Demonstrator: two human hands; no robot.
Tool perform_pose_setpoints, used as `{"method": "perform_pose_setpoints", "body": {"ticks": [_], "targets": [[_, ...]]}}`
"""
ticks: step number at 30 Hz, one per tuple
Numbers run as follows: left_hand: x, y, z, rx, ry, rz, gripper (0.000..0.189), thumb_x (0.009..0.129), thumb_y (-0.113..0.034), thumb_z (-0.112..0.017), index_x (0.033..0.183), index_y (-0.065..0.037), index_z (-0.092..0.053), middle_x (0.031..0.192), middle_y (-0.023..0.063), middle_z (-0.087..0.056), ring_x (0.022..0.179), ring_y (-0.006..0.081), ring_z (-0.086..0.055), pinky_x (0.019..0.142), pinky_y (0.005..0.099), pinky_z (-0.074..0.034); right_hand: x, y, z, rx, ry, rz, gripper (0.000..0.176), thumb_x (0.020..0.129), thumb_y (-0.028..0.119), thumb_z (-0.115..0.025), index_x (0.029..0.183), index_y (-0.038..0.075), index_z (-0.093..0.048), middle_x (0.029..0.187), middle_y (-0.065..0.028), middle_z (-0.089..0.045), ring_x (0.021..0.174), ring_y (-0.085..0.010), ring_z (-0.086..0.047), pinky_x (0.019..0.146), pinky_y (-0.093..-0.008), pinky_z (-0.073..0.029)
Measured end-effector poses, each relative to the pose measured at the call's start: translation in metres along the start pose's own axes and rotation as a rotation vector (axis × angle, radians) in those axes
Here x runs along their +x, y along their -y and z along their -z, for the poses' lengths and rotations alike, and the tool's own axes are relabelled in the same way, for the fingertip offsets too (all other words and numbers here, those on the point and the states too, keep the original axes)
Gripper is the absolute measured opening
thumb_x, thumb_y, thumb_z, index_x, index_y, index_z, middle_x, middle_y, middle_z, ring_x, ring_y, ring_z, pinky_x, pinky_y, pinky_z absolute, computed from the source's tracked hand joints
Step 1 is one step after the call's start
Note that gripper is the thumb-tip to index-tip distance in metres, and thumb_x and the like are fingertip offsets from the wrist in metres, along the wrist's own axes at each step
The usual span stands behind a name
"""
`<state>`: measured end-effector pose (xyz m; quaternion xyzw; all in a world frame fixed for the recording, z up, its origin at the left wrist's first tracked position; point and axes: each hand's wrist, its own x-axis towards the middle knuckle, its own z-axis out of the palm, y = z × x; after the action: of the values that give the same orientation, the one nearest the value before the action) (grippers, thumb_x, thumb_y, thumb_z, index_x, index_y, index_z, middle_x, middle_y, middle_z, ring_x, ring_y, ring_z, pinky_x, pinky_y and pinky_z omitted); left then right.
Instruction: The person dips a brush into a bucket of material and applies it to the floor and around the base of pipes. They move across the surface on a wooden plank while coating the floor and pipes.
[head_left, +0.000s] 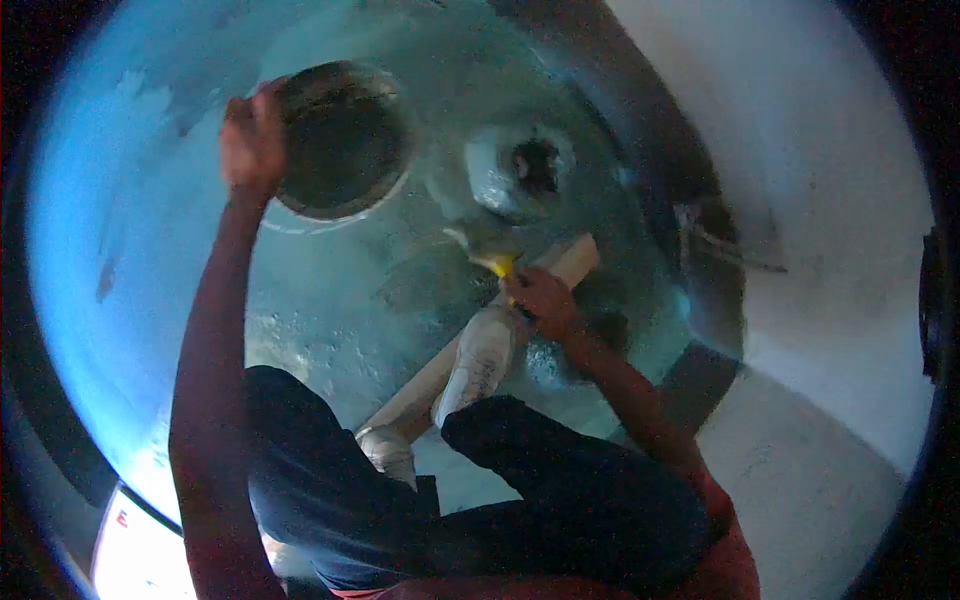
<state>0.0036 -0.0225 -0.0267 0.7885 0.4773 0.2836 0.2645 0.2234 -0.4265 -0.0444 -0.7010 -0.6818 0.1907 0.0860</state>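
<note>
My left hand [252, 145] is closed on the left rim of a round, dark container [345, 145], seen from above, which stands on the wet, greenish floor [330, 290]. What lies inside the container is too dark to make out. In my right hand [545, 300] is a small yellow-handled tool [497, 263] with a pale, flat head pointing up and left; blur hides whether it is a brush or a scraper. This hand is just above a wooden plank [425, 385], near the toe of my white shoe [480, 365].
A pale, lumpy object [495, 172] with a dark hole sits right of the round container. Both my shoes rest at the plank. A white wall [820, 200] rises on the right, with a dark band along its base. Bright light falls at lower left.
</note>
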Motion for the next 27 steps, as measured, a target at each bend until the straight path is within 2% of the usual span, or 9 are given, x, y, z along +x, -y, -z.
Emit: {"method": "perform_pose_setpoints", "body": {"ticks": [5,7,9,11,12,18,21,24,27], "targets": [[0.019,0.047,0.001,-0.088,0.115,-0.046,0.038,0.095,-0.028,-0.037,0.120,-0.009,-0.058,0.114,0.0192,-0.058,0.103,0.0305,-0.057,0.088,0.0390,-0.043,-0.039,-0.056,0.026,0.112,0.030,-0.132,0.049,0.070,0.014,-0.068,0.118,0.016,-0.057,0.109,-0.0157,-0.057,0.097,-0.0355,-0.056,0.079,-0.0414,-0.047],[0.028,0.131,-0.025,-1.430,0.073,0.276,0.041,0.095,-0.027,-0.039,0.121,0.000,-0.055,0.118,0.0162,-0.059,0.108,0.0274,-0.056,0.092,0.0363,-0.042,-0.044,-0.054,0.040,0.384,0.045,-0.438,0.050,0.070,0.012,-0.070,0.118,0.014,-0.057,0.111,-0.0157,-0.057,0.099,-0.0350,-0.056,0.081,-0.0407,-0.046],[0.031,0.080,0.004,-0.394,0.096,0.234,0.044,0.095,-0.030,-0.041,0.120,0.004,-0.054,0.118,0.0161,-0.059,0.111,0.0269,-0.055,0.094,0.0358,-0.042,-0.039,-0.051,0.071,0.646,-0.066,-0.681,0.049,0.071,0.007,-0.071,0.118,0.011,-0.056,0.111,-0.0154,-0.058,0.100,-0.0334,-0.056,0.083,-0.0397,-0.046],[0.037,0.109,0.008,-0.108,0.107,0.140,0.050,0.095,-0.036,-0.043,0.117,0.006,-0.055,0.112,0.0165,-0.062,0.103,0.0238,-0.057,0.090,0.0358,-0.044,-0.055,-0.060,0.075,0.379,-0.227,-0.475,0.048,0.072,0.003,-0.071,0.117,0.009,-0.056,0.110,-0.0143,-0.059,0.100,-0.0293,-0.057,0.084,-0.0381,-0.046],[0.036,0.103,0.008,-0.209,0.110,0.183,0.050,0.095,-0.038,-0.043,0.115,0.006,-0.057,0.109,0.0158,-0.062,0.099,0.0220,-0.057,0.087,0.0356,-0.044,-0.066,-0.064,0.071,0.102,-0.300,-0.269,0.047,0.073,0.001,-0.071,0.116,0.008,-0.056,0.109,-0.0135,-0.060,0.100,-0.0266,-0.058,0.084,-0.0371,-0.046],[0.043,0.091,0.023,-0.023,0.190,0.158,0.049,0.091,-0.039,-0.043,0.106,0.004,-0.061,0.097,0.0130,-0.065,0.083,0.0204,-0.058,0.076,0.0366,-0.046,-0.069,-0.031,0.022,0.523,-1.009,-0.795,0.031,0.080,0.006,-0.069,0.109,0.006,-0.057,0.099,-0.0065,-0.061,0.091,-0.0180,-0.058,0.081,-0.0331,-0.048],[0.036,0.053,0.019,-0.189,0.120,0.314,0.048,0.091,-0.039,-0.042,0.102,0.003,-0.062,0.095,0.0138,-0.066,0.080,0.0227,-0.060,0.074,0.0384,-0.048,-0.030,-0.013,0.043,0.819,-1.209,-1.127,0.028,0.081,0.009,-0.069,0.106,0.005,-0.056,0.096,-0.0074,-0.062,0.089,-0.0167,-0.059,0.079,-0.0310,-0.048],[0.036,0.068,0.022,0.335,0.147,-0.302,0.046,0.091,-0.039,-0.041,0.094,0.002,-0.062,0.089,0.0128,-0.065,0.079,0.0224,-0.060,0.071,0.0388,-0.048,-0.004,-0.015,-0.016,0.719,-1.333,-1.261,0.029,0.079,0.014,-0.072,0.102,0.005,-0.056,0.094,-0.0076,-0.062,0.083,-0.0129,-0.058,0.075,-0.0283,-0.048],[0.032,0.042,0.019,-0.262,0.202,0.189,0.046,0.091,-0.039,-0.040,0.095,0.001,-0.062,0.089,0.0119,-0.064,0.077,0.0225,-0.059,0.070,0.0399,-0.048,0.009,0.009,-0.090,0.793,-1.516,-1.011,0.029,0.078,0.017,-0.074,0.098,0.005,-0.056,0.089,-0.0072,-0.061,0.075,-0.0124,-0.057,0.068,-0.0273,-0.048]]}}
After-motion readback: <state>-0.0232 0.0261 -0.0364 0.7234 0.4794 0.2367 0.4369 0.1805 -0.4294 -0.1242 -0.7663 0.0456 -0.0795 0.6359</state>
